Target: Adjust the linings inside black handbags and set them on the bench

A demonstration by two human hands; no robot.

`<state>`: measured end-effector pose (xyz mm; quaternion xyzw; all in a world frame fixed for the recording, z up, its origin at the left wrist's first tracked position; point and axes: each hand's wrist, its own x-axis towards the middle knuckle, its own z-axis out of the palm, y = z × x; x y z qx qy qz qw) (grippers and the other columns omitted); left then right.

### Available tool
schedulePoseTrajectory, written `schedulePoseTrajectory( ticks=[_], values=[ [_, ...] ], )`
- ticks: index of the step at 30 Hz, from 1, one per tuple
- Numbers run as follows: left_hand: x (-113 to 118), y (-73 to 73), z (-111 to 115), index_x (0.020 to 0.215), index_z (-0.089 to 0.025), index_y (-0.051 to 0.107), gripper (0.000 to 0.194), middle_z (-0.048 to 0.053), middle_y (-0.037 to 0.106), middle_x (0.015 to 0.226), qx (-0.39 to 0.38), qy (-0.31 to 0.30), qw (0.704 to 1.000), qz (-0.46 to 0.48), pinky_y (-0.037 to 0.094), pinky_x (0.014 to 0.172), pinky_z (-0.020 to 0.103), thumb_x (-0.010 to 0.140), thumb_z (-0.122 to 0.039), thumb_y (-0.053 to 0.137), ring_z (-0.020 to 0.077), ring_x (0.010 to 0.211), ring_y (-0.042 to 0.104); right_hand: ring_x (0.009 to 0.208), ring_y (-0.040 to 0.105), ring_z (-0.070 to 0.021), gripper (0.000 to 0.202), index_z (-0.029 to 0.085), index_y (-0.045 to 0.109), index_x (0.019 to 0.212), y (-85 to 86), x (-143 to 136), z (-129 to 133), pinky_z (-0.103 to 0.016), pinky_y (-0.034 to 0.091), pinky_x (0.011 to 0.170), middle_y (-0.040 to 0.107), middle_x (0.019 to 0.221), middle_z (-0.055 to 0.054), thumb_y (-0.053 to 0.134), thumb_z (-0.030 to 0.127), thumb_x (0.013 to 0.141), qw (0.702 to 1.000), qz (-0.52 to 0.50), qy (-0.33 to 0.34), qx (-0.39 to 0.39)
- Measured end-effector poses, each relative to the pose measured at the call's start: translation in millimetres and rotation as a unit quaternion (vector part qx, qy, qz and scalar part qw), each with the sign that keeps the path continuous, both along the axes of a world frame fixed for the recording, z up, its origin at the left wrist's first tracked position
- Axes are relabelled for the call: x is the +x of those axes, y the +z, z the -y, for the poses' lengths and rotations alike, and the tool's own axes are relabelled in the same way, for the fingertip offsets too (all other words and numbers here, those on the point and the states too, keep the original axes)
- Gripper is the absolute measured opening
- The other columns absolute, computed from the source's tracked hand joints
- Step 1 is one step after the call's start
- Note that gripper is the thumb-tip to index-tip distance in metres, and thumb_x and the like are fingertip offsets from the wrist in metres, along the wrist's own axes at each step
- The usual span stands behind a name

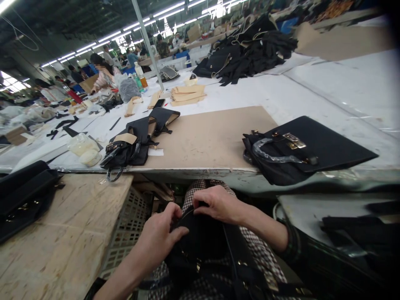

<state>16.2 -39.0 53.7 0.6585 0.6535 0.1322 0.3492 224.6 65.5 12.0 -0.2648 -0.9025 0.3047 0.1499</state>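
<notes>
A black bag piece (203,237) with gold-coloured hardware lies across the lap, over checkered cloth. My right hand (215,203) pinches its upper edge between thumb and fingers. At the left side of the same edge is my left hand (165,229), its thumb and index finger apart, with the thumb resting on the black material. The palm side of the left hand and its other fingers are hidden. On the table to the right lies a black handbag (315,143) with a gold clasp and a plastic-wrapped handle. Several black bag parts (137,137) lie at the table's left.
The white table's front edge (218,173) runs just beyond my hands, with brown card (212,137) on top. A wooden board (71,212) and plastic crate (128,225) stand left. Black pieces (250,46) are heaped farther back. A person (104,75) works at the far left.
</notes>
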Motion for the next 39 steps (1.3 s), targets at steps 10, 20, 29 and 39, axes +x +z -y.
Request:
schedulePoseTrajectory(
  ticks=[10,20,29,39],
  values=[
    [9.2,-13.4,4.5,0.095,-0.025,0.053,0.013,-0.002,0.063,0.082,0.044,0.026,0.998,-0.029,0.035,0.068,0.025,0.087,-0.033,0.061,0.0189,0.075,0.057,0.075,0.062,-0.0146,0.003,0.023,0.065,0.087,-8.0,4.9,4.2,-0.025,0.027,0.059,0.070,0.084,0.002,0.065,0.021,0.089,0.998,-0.020,-0.005,0.060],
    [8.6,-15.5,2.3,0.096,-0.025,0.053,0.014,-0.002,0.064,0.083,0.057,0.033,0.998,-0.021,0.037,0.068,0.025,0.088,-0.032,0.061,0.0189,0.076,0.058,0.073,0.062,-0.0139,0.004,0.023,0.064,0.087,-11.1,5.4,4.1,-0.027,0.023,0.056,0.070,0.085,0.002,0.065,0.025,0.091,0.995,-0.009,-0.001,0.101],
    [10.1,-14.0,1.9,0.098,-0.025,0.056,0.012,-0.003,0.065,0.086,0.060,0.023,0.998,-0.023,0.038,0.071,0.026,0.090,-0.031,0.062,0.0181,0.078,0.059,0.084,0.064,-0.0161,0.010,0.024,0.061,0.099,-2.6,4.3,2.3,-0.026,0.033,0.064,0.071,0.097,0.001,0.065,0.022,0.090,0.998,-0.017,0.021,0.056],
    [10.4,-16.4,2.0,0.097,-0.025,0.057,0.010,-0.004,0.066,0.085,0.082,0.023,0.995,-0.043,0.040,0.071,0.026,0.089,-0.027,0.062,0.0175,0.077,0.058,0.080,0.063,-0.0140,0.008,0.023,0.064,0.089,-6.7,4.0,2.7,-0.025,0.033,0.064,0.069,0.089,0.003,0.066,0.016,0.087,0.998,-0.012,0.017,0.063]
  ],
)
